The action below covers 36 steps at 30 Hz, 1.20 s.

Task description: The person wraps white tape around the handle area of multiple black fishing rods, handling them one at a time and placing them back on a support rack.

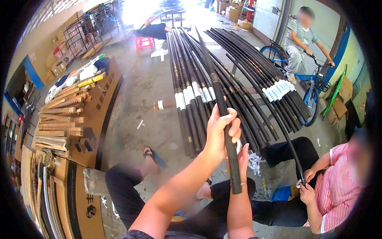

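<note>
A long black fishing rod [227, 131] slants up and away from me, its thick butt end low in front of my body. My left hand [222, 129] is closed round it above the butt. My right hand [242, 161] is beside and behind the lower rod, its fingers partly hidden by it. Something small and white [238, 146] shows at its fingers, too little to make out. Beyond my hands lie many similar black rods [191, 95] in rows, several with white wraps [195, 89] near their thick ends.
To my right a person in a striped shirt [336, 175] holds another rod's end [303, 181]. Farther back, someone sits on a blue bicycle [314, 77]. Cartons with wooden slats [59, 129] stand on the left; a red stool [144, 43] is ahead. White scraps [255, 163] lie near the rods.
</note>
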Available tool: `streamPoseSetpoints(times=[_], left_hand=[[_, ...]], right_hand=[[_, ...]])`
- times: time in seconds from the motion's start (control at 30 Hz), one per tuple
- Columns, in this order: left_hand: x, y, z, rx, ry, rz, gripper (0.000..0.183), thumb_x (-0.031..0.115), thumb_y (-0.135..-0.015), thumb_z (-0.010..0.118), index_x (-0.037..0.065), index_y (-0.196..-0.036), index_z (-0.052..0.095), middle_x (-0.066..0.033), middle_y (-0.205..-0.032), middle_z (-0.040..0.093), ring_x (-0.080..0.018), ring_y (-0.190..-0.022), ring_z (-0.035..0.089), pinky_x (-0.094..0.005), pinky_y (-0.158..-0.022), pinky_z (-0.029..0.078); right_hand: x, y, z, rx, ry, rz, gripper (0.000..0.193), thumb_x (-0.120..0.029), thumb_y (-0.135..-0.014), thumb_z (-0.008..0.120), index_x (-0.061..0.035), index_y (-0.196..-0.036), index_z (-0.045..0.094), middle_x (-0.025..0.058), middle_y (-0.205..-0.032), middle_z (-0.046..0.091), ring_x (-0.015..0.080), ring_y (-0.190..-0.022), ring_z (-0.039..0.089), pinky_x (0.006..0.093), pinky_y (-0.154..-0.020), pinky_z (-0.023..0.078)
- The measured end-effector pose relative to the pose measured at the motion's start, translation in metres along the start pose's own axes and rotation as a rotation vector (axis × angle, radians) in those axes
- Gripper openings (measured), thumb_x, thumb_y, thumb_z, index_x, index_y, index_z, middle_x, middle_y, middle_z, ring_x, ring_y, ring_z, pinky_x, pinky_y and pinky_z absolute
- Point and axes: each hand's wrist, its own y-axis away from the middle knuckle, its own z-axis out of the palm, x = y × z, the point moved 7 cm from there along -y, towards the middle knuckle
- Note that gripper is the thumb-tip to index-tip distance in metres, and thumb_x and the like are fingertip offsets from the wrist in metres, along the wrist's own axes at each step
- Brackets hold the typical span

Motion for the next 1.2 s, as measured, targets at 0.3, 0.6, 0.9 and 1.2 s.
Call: streamPoseSetpoints(times=[0.3, 0.6, 0.9, 1.2], left_hand=[[0.075, 0.054, -0.016, 0.064, -0.581, 0.112, 0.064, 0.0, -0.082, 0.052, 0.01, -0.14, 0.029, -0.0054, -0.087, 0.05, -0.0109, -0.044, 0.044, -0.0247, -0.034, 0.038], [0.103, 0.188, -0.155, 0.407, -1.016, 0.04, 0.078, -0.007, -0.08, 0.049, 0.011, -0.148, 0.015, -0.0058, -0.089, 0.051, -0.0127, -0.043, 0.049, -0.0262, -0.037, 0.042], [0.072, 0.215, -0.207, 0.415, -1.384, 0.12, 0.072, -0.002, -0.079, 0.047, 0.011, -0.145, 0.021, -0.0042, -0.081, 0.05, -0.0134, -0.046, 0.048, -0.029, -0.041, 0.042], [0.065, 0.227, -0.206, 0.405, -1.417, 0.118, 0.071, -0.001, -0.079, 0.048, 0.013, -0.144, 0.023, -0.0067, -0.08, 0.054, -0.015, -0.051, 0.052, -0.0309, -0.045, 0.044]], right_hand=[[0.001, -0.007, -0.025, -0.043, -0.048, -0.017, 0.038, -0.042, -0.098, 0.047, -0.0072, -0.106, 0.059, -0.0004, -0.075, 0.058, 0.0098, -0.067, 0.055, 0.0245, -0.059, 0.044], [0.013, 0.015, -0.057, 0.194, 0.301, 0.105, 0.037, -0.041, -0.093, 0.057, -0.0045, -0.093, 0.062, -0.0006, -0.062, 0.052, 0.0103, -0.053, 0.045, 0.0265, -0.052, 0.036], [0.005, 0.041, -0.05, 0.135, 0.33, 0.056, 0.033, -0.038, -0.095, 0.055, -0.0054, -0.094, 0.062, -0.0016, -0.065, 0.052, 0.0094, -0.056, 0.045, 0.0236, -0.052, 0.034], [0.001, 0.087, -0.042, 0.19, 0.415, -0.022, 0.029, -0.031, -0.095, 0.056, -0.003, -0.102, 0.059, -0.0012, -0.071, 0.054, 0.0077, -0.06, 0.048, 0.0221, -0.053, 0.037]])
